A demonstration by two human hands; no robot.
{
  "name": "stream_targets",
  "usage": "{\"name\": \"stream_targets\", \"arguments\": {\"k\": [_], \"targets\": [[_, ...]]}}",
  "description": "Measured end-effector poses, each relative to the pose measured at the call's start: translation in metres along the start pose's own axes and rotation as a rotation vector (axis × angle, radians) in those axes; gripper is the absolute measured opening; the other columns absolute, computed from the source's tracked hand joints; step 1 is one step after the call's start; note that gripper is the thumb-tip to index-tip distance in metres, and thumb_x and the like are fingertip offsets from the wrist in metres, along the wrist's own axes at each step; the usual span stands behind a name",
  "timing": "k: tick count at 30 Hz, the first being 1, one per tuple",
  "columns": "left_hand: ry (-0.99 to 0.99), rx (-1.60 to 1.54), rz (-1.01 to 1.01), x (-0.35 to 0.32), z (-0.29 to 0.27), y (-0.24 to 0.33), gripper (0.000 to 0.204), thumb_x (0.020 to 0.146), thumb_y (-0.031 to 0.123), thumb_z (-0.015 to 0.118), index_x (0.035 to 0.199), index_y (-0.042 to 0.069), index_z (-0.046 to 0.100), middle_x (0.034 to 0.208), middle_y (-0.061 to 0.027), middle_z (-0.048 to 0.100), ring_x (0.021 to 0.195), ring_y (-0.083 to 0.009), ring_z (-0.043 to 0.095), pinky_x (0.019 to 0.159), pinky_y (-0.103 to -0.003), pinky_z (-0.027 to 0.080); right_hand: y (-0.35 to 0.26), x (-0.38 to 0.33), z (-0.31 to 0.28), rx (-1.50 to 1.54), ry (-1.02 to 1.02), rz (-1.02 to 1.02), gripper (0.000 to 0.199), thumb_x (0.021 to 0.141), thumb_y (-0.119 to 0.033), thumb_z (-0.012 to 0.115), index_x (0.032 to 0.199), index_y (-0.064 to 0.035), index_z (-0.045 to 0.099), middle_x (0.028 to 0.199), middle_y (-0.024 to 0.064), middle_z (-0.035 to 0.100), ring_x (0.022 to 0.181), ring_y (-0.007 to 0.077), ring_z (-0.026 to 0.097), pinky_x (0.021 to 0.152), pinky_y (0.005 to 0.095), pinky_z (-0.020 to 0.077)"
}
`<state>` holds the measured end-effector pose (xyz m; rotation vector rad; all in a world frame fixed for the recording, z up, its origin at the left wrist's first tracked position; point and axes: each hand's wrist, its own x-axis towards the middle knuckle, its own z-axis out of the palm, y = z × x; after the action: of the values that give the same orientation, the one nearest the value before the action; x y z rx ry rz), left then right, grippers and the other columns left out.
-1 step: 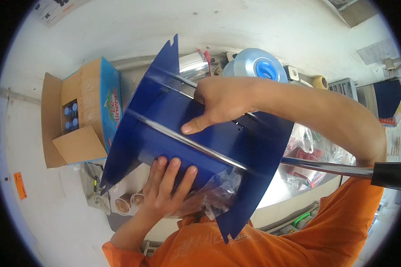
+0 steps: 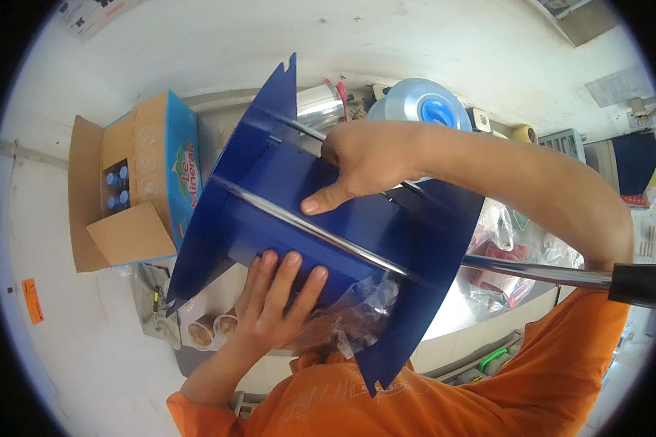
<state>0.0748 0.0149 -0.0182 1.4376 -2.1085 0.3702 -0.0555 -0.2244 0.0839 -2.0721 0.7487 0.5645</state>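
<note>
A blue metal rack with two notched end plates and chrome rods is tilted between my hands, in front of my chest. My right hand reaches over its far side, fingers curled behind the far rod and thumb on the blue panel. Against the near side of the panel, my left hand presses with spread fingers, its thumb out of sight. Clear plastic film hangs by the near right end plate. The chrome rod across the middle runs between both hands.
An open carton with several blue-capped bottles is at the left. A large blue water jug stands behind the rack. Two plastic cups are near my left wrist. A chrome pole with a black end juts in at right, above bagged items.
The rack and both hands appear shifted very slightly to the right. My grip looks the same.
</note>
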Motion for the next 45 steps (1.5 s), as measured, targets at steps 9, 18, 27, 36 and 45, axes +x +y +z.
{"name": "stream_targets", "arguments": {"k": [9, 18, 27, 36, 45], "targets": [[-0.105, -0.021, 0.105, 0.013, -0.002, -0.010, 0.056, 0.090, 0.052, 0.055, 0.129, 0.012, 0.060, 0.137, -0.0150, 0.054, 0.127, -0.0393, 0.048, 0.105, -0.051, 0.042, -0.004, -0.003, 0.011, -0.059, 0.104, -0.016, 0.068, 0.080, -0.052, 0.072, 0.101, 0.0126, 0.064, 0.096, 0.0283, 0.067, 0.096, 0.0382, 0.065, 0.083, 0.0411, 0.0506], [-0.135, -0.055, 0.129, 0.013, -0.004, -0.013, 0.054, 0.093, 0.049, 0.051, 0.130, 0.011, 0.059, 0.135, -0.0138, 0.055, 0.127, -0.0385, 0.049, 0.105, -0.052, 0.042, -0.010, -0.002, 0.028, -0.303, 0.241, 0.090, 0.071, 0.083, -0.056, 0.066, 0.101, 0.0124, 0.058, 0.092, 0.0299, 0.065, 0.095, 0.0403, 0.065, 0.081, 0.0432, 0.0502], [-0.080, -0.195, 0.101, 0.008, -0.004, -0.012, 0.038, 0.087, 0.014, 0.058, 0.124, 0.005, 0.061, 0.132, -0.0202, 0.056, 0.128, -0.0449, 0.046, 0.108, -0.057, 0.034, -0.009, -0.004, 0.020, -0.035, 0.121, 0.021, 0.066, 0.083, -0.050, 0.070, 0.094, 0.0145, 0.066, 0.083, 0.0256, 0.067, 0.083, 0.0351, 0.067, 0.075, 0.0398, 0.0508], [-0.117, -0.028, 0.211, 0.017, 0.010, -0.026, 0.041, 0.095, 0.038, 0.053, 0.130, 0.019, 0.059, 0.139, -0.0028, 0.052, 0.133, -0.0296, 0.044, 0.116, -0.048, 0.024, -0.006, -0.007, 0.015, 0.005, 0.066, 0.083, 0.069, 0.091, -0.052, 0.058, 0.101, 0.0156, 0.064, 0.097, 0.0301, 0.066, 0.095, 0.0385, 0.065, 0.084, 0.0426, 0.0486], [0.113, -0.072, 0.273, 0.020, 0.052, -0.037, 0.030, 0.094, 0.040, 0.057, 0.121, 0.028, 0.065, 0.127, 0.0057, 0.053, 0.126, -0.0195, 0.043, 0.114, -0.040, 0.028, 0.000, -0.019, 0.009, -0.042, 0.213, 0.071, 0.046, 0.095, -0.036, 0.054, 0.110, 0.0064, 0.062, 0.101, 0.0254, 0.066, 0.098, 0.0387, 0.063, 0.087, 0.0438, 0.0483]]}}
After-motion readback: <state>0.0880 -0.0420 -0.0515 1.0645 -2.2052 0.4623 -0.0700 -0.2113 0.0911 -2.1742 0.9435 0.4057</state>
